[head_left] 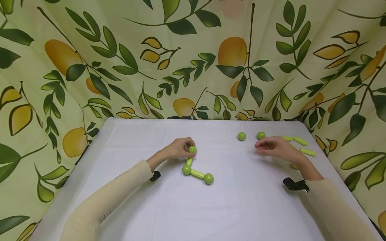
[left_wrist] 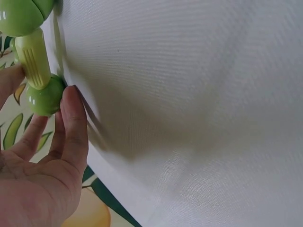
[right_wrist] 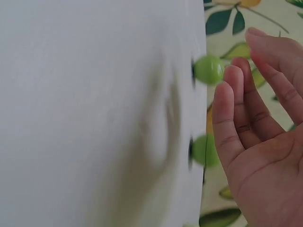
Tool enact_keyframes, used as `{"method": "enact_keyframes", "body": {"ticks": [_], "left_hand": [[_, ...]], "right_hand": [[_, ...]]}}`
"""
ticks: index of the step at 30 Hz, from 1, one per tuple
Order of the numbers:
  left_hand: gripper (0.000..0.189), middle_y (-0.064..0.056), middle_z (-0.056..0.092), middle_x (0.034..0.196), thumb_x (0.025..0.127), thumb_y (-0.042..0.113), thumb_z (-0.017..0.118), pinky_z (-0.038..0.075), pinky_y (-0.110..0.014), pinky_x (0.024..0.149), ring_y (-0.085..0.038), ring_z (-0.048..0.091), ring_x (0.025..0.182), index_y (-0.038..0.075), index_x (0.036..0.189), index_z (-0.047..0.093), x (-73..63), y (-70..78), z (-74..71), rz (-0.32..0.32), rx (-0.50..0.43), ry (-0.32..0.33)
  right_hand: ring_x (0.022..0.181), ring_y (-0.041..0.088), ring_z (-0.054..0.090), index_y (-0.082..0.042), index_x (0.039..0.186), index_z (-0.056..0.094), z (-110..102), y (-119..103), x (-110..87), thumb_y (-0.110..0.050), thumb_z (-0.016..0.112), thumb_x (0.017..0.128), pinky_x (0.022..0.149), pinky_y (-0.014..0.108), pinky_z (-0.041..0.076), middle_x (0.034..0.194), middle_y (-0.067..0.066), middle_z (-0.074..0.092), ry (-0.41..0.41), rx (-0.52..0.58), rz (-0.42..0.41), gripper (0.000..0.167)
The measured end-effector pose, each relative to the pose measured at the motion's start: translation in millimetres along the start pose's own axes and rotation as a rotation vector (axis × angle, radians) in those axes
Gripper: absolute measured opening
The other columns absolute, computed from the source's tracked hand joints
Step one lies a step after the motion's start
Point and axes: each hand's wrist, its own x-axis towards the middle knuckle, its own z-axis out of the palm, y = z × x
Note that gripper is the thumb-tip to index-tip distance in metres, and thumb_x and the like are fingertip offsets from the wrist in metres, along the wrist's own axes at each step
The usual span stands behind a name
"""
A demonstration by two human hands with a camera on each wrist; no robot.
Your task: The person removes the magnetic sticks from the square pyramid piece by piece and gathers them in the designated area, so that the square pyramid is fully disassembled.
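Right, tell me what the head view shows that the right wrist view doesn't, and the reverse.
Only the head view shows the left hand, which holds the end ball of a bent chain of balls and sticks, and both sleeves.

Only the right wrist view shows the palm of the right hand face-on.

Both show the right hand, holding nothing, two loose green balls, the white tabletop and the fruit-printed cloth.
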Motion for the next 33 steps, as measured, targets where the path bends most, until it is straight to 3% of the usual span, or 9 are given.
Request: {"method": "enact_keyframes", "body": {"ticks": [10, 21, 26, 33], "left_hand": [[0.039, -0.012, 0.064, 0.12, 0.089, 0.015, 0.081, 0.053, -0.031, 0.083, -0.02, 0.064, 0.097, 0.006, 0.122, 0.062, 0.8, 1.6, 1.1, 0.008, -0.014, -0.004], [0.038, -0.015, 0.065, 0.121, 0.089, 0.004, 0.08, 0.053, -0.028, 0.088, -0.022, 0.067, 0.103, 0.003, 0.122, 0.061, 9.4, 6.1, 8.9, 0.082, -0.079, -0.024], [0.043, -0.01, 0.065, 0.121, 0.086, 0.008, 0.084, 0.052, -0.028, 0.09, -0.02, 0.065, 0.105, 0.005, 0.123, 0.062, 8.4, 7.3, 10.6, 0.06, -0.081, -0.017], [0.053, -0.004, 0.065, 0.105, 0.081, 0.011, 0.088, 0.054, -0.028, 0.079, -0.016, 0.066, 0.089, 0.005, 0.124, 0.057, -2.1, 9.4, 9.0, 0.015, -0.013, -0.026]], "right_hand": [[0.097, 0.03, 0.066, 0.007, 0.113, 0.07, 34, -5, 41.7, 0.003, 0.075, 0.09, 0.081, 0.025, 0.055, 0.109, 0.022, 0.069, -0.078, 0.052, -0.019, 0.024], [0.096, 0.025, 0.066, 0.006, 0.113, 0.071, 67, -10, 77.0, 0.0, 0.078, 0.089, 0.084, 0.027, 0.055, 0.109, 0.019, 0.069, -0.164, 0.096, -0.044, 0.026], [0.095, 0.027, 0.068, 0.006, 0.114, 0.07, 77, -14, 87.5, -0.001, 0.078, 0.09, 0.086, 0.03, 0.055, 0.11, 0.018, 0.07, -0.199, 0.097, -0.034, 0.026], [0.096, 0.027, 0.068, 0.005, 0.114, 0.071, 86, -18, 98.2, 0.0, 0.077, 0.09, 0.085, 0.03, 0.056, 0.109, 0.015, 0.07, -0.209, 0.079, -0.029, 0.025]]}}
